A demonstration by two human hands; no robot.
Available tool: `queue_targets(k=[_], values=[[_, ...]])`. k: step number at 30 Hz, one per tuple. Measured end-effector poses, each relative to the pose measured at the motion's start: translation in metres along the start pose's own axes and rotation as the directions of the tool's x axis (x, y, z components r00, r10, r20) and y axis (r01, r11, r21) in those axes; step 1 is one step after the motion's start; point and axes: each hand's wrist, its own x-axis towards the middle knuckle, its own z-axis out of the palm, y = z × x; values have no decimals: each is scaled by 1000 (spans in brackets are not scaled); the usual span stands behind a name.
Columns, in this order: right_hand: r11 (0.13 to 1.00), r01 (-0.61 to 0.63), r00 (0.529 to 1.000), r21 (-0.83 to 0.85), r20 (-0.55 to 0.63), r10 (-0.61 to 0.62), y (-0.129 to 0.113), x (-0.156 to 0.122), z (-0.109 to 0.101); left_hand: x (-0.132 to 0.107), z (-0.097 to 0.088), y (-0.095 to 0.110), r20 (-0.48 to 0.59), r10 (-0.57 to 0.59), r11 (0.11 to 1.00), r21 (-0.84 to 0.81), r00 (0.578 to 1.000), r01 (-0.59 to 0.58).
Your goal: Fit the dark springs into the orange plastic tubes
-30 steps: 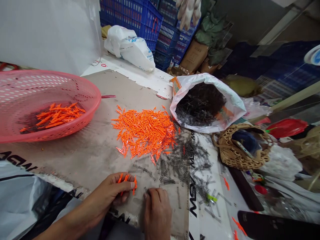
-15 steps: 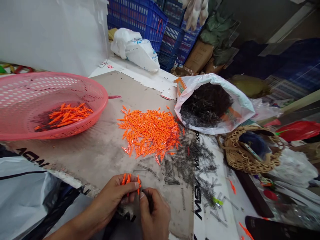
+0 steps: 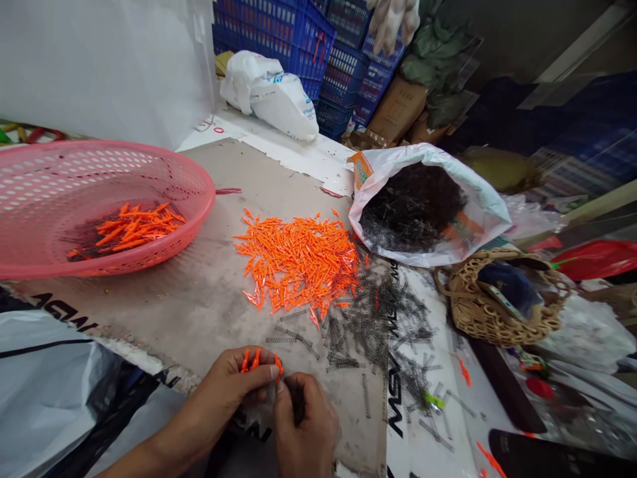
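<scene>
My left hand (image 3: 243, 382) is closed around three small orange pointed plastic pieces (image 3: 255, 359), whose tips stick up between the fingers. One of these pieces stands at its thumb tip, where my right hand (image 3: 306, 418) meets it. The right thumb and forefinger pinch together at the piece's lower end; what lies between them is hidden. Beyond both hands a pile of the same orange pieces (image 3: 298, 262) covers the cardboard (image 3: 174, 312). Thin dark coil springs (image 3: 343, 335) lie scattered to the right of that pile.
A pink perforated basket (image 3: 199, 226) at left holds more orange pieces and dark springs. At the back right, a white bag (image 3: 478, 199) lies open, full of dark springs. A woven basket (image 3: 460, 312) with a phone (image 3: 500, 300) stands beside it. Blue crates (image 3: 279, 40) are stacked behind.
The orange piece between my hands has tilted, and the right fingertips have shifted slightly left against it. Both hands otherwise stay in place.
</scene>
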Motion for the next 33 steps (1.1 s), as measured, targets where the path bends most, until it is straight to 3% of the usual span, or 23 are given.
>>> queue_targets(k=[7,12,15,17,19,21,23,24,26,28,31,33], values=[[1000,21,998,-2,-53,-21,-3,-3,3,-1,2,-3,-2,8,999,-31,1000,-8],[992,-15,1000,126,23,12,-3,3,0,-2,4,-1,-4,9,996,-85,1000,-9],[943,-194,972,269,185,147,-2,9,-1,-2,5,1,8,3,995,-99,1000,-2],[824,-404,898,397,345,274,2,10,1,-2,4,2,16,-8,996,-94,1000,9],[724,-511,838,463,455,301,8,10,2,-3,2,4,31,-22,995,-94,999,25],[792,-410,890,453,391,237,13,11,2,-2,-4,7,49,-40,989,-142,998,47],[928,-158,973,337,213,89,15,17,1,-1,-13,12,50,-86,965,-243,995,96],[970,-25,991,243,136,-9,14,22,1,0,-18,15,47,-130,945,-298,990,138],[982,186,979,32,81,-188,10,35,5,4,-26,21,23,-211,905,-374,977,205],[929,332,940,-163,145,-310,6,46,11,8,-32,26,-24,-235,901,-380,972,208],[824,447,893,-348,230,-388,4,52,21,14,-37,32,-62,-121,956,-277,991,99],[803,454,891,-385,216,-400,7,48,25,19,-38,36,-53,-21,984,-178,998,11]])
